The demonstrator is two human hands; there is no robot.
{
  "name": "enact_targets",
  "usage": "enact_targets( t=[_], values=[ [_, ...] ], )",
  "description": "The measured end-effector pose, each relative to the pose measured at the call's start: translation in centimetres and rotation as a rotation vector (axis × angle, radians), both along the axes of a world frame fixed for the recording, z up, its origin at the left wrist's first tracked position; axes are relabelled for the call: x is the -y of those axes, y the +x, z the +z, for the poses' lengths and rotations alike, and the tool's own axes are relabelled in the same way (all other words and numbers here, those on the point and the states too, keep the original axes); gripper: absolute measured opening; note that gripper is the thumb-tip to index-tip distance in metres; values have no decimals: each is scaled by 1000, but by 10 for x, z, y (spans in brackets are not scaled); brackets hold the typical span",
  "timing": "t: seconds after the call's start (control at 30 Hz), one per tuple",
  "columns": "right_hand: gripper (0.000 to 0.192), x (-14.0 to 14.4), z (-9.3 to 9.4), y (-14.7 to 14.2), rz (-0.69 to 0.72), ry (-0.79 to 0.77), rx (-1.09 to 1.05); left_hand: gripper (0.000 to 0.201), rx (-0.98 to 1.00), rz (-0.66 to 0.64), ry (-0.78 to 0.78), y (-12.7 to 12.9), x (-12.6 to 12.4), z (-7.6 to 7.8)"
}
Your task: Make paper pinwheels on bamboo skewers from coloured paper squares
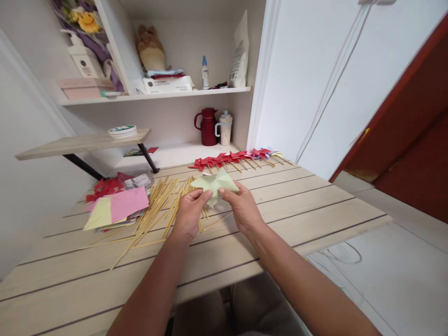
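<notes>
Hands meet at the middle of the pale wooden slatted bench (297, 205), and both are pinching a pale green folded paper pinwheel (215, 184). Left hand (189, 212) grips its near left edge, thumb on top; right hand (241, 207) nips the near right edge, fingers curled under. That green paper sits raised just above the boards, between the two hands. Under and to the left of it, a loose heap of thin bamboo sticks (157, 205) fans out across the slats. Further left, a stack of pink and yellow paper sheets (117, 210) lies flat, with red paper scraps (105, 186) just beyond. Along the far edge, a row of finished red paper pinwheels on sticks (227, 161) lies side by side. Behind them, on the shelf, a dark red jug (207, 126) stands beside a pale lidded cup (225, 128).
</notes>
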State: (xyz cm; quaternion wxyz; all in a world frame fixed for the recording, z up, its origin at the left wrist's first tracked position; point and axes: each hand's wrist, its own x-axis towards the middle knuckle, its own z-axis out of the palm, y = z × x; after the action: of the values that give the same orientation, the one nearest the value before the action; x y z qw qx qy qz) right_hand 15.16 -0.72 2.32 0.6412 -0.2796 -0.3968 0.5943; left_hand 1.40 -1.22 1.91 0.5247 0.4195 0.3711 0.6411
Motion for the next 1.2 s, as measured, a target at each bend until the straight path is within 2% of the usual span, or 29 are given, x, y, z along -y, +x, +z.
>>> enact_targets(
  t=[0.13, 0.2, 0.37, 0.5, 0.6, 0.77, 0.9, 1.0, 1.2],
  values=[
    [42, -1, 0, 6, -33, -23, -7, 38, 89, 33, -67, -9, -3, 3],
    [46, -1, 0, 9, -79, 15, 36, 39, 131, 38, -94, -16, -6, 3],
    [54, 0, -4, 15, -152, 326, 273, 35, 199, -48, -184, -31, -9, 1],
    [39, 4, -8, 12, -221, 571, 559, 33, 190, -113, -194, -33, -7, -1],
    [38, 5, -10, 10, -255, 664, 684, 32, 183, -131, -173, -32, -6, -1],
    [37, 3, -14, 9, -280, 645, 777, 33, 182, -180, -152, -30, -7, -2],
    [32, 5, -13, 9, -265, 620, 758, 33, 146, -238, -139, -28, -6, -2],
    [28, 6, -11, 9, -278, 598, 752, 28, 116, -231, -145, -28, -5, -2],
    [40, 6, -12, 9, -223, 593, 762, 33, 106, -225, -141, -26, -3, 0]
  ],
)
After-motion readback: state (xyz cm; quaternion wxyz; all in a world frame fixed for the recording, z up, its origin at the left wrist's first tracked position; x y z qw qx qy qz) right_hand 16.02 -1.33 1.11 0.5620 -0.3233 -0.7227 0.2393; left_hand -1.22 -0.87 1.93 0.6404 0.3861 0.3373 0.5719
